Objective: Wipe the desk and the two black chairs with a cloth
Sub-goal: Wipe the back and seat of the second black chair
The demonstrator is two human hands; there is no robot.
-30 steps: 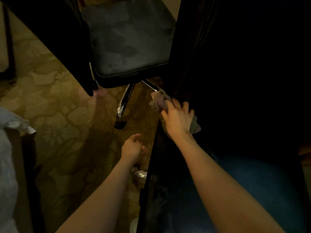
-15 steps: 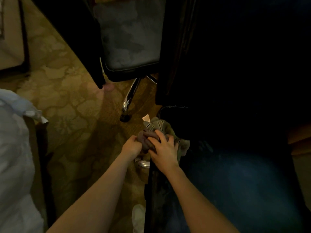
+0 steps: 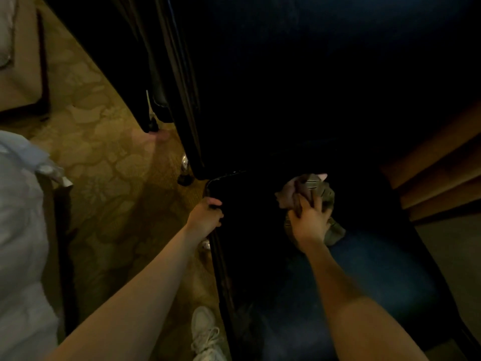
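Note:
A black chair with a dark, faintly blue seat fills the lower right of the head view. My right hand presses a crumpled grey-green striped cloth onto the seat near its back. My left hand grips the seat's left front edge. Above the seat stands the chair's dark backrest. A second black chair is only partly seen behind it at the upper left, mostly hidden.
Patterned beige carpet covers the floor on the left. White bedding lies at the left edge. A chrome chair leg with a caster stands by the seat corner. My white shoe is below. Wooden furniture sits at the right.
My right hand carried the cloth from the seat's left edge to the middle of the seat. My left hand moved off the cloth and took hold of the seat's edge. The view shifted right.

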